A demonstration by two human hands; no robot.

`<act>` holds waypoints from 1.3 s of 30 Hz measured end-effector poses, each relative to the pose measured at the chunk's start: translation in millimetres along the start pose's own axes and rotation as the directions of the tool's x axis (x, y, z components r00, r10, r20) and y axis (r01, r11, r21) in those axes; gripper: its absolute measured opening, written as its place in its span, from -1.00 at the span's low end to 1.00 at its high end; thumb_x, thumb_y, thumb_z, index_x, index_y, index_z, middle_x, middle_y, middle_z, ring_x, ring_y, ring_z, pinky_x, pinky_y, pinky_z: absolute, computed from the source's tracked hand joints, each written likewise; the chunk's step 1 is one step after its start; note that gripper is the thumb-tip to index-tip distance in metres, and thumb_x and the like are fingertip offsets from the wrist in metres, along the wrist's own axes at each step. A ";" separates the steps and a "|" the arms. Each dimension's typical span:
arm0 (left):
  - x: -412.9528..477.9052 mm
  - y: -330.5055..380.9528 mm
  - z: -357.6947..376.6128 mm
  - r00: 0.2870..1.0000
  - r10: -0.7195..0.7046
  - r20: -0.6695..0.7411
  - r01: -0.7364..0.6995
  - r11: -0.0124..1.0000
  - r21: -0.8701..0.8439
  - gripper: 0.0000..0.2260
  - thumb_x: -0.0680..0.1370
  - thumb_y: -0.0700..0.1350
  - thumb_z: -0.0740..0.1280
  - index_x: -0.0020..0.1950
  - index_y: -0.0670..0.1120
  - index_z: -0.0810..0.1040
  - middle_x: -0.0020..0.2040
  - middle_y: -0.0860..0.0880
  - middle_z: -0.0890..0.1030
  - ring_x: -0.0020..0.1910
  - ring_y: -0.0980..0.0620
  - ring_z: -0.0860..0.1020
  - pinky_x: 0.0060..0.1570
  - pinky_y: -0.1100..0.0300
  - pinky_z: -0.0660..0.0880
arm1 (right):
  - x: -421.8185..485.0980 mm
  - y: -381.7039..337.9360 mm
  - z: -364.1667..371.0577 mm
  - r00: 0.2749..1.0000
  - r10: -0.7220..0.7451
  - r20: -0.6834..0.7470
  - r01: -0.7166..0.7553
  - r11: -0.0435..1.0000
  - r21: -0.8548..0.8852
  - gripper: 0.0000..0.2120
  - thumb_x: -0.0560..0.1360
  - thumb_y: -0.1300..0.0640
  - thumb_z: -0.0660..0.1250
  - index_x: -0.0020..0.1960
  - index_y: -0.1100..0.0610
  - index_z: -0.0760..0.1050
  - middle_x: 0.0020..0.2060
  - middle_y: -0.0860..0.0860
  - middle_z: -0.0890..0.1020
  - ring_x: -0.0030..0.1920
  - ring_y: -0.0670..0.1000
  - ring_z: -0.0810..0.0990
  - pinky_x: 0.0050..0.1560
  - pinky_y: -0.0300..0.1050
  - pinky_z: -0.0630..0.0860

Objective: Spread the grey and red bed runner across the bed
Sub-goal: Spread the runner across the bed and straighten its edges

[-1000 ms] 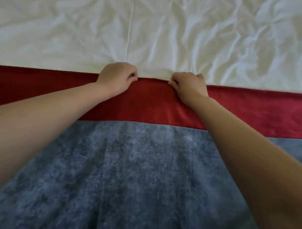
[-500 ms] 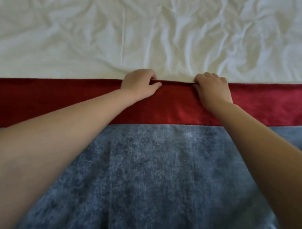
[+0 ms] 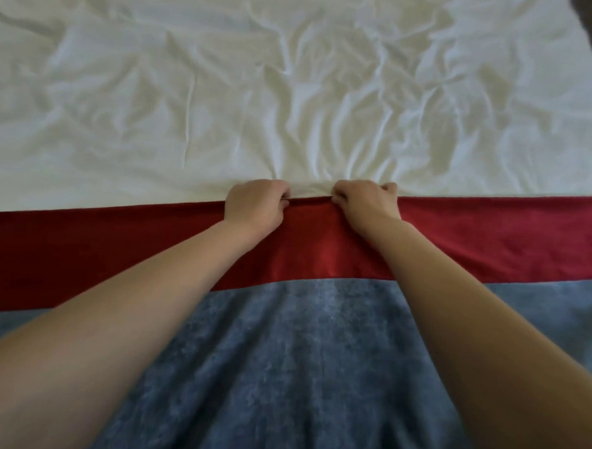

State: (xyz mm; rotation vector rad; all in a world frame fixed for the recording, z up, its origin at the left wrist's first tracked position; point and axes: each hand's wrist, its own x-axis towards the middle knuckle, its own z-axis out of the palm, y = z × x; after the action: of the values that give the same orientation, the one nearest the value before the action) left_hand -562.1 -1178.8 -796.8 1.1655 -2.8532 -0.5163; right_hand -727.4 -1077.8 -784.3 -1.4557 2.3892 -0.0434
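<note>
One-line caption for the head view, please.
Left hand and right hand grip the bed runner by its red far edge over a wrinkled white sheet.

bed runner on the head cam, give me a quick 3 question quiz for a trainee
1. True or false: the left hand and the right hand both grip the far edge of the bed runner.
2. Which band of the bed runner borders the white sheet? A grey, B red, C neither.
3. Fill in: beyond the hands the white sheet is ____ (smooth or wrinkled).

Key: 1 true; 2 B; 3 wrinkled.
</note>
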 end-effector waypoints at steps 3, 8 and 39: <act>-1.5 11.8 -4.3 0.999 -0.017 -0.052 0.021 0.997 0.070 -0.88 0.44 -0.08 0.30 -0.07 -0.05 0.57 -0.12 -0.12 0.65 -0.09 -0.19 0.59 -0.20 0.10 0.42 | 0.0 12.1 -10.9 0.993 -0.107 0.043 0.106 0.994 0.033 -0.83 0.58 -0.05 0.16 -0.02 -0.01 0.48 -0.02 0.01 0.63 0.08 0.10 0.55 0.16 0.06 0.22; 7.4 50.0 -4.2 0.996 -0.078 -0.036 0.077 0.997 -0.031 -0.93 0.41 -0.10 0.31 -0.16 -0.07 0.52 -0.21 -0.05 0.59 -0.19 -0.13 0.54 -0.27 0.14 0.37 | -13.2 57.8 -22.7 0.955 -0.281 -0.094 0.280 0.960 -0.030 -0.83 0.58 0.01 0.17 0.02 0.05 0.48 -0.05 0.03 0.62 0.03 0.12 0.54 0.06 0.01 0.31; 92.8 263.1 60.2 0.948 0.311 0.062 -0.314 0.949 0.035 -0.87 0.57 -0.03 0.25 -0.05 -0.05 0.54 -0.13 -0.03 0.61 -0.13 -0.10 0.57 -0.19 0.09 0.41 | -38.7 307.9 -66.6 0.978 -0.153 -0.139 0.156 0.988 0.012 -0.80 0.58 -0.06 0.17 0.00 0.05 0.46 -0.06 0.00 0.60 0.01 0.09 0.54 0.08 0.02 0.33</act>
State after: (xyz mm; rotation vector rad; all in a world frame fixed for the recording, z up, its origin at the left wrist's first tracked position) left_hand -815.9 -1048.9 -782.7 0.6880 -3.0267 -0.4766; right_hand -995.5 -908.2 -772.9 -1.6757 2.3669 -0.2145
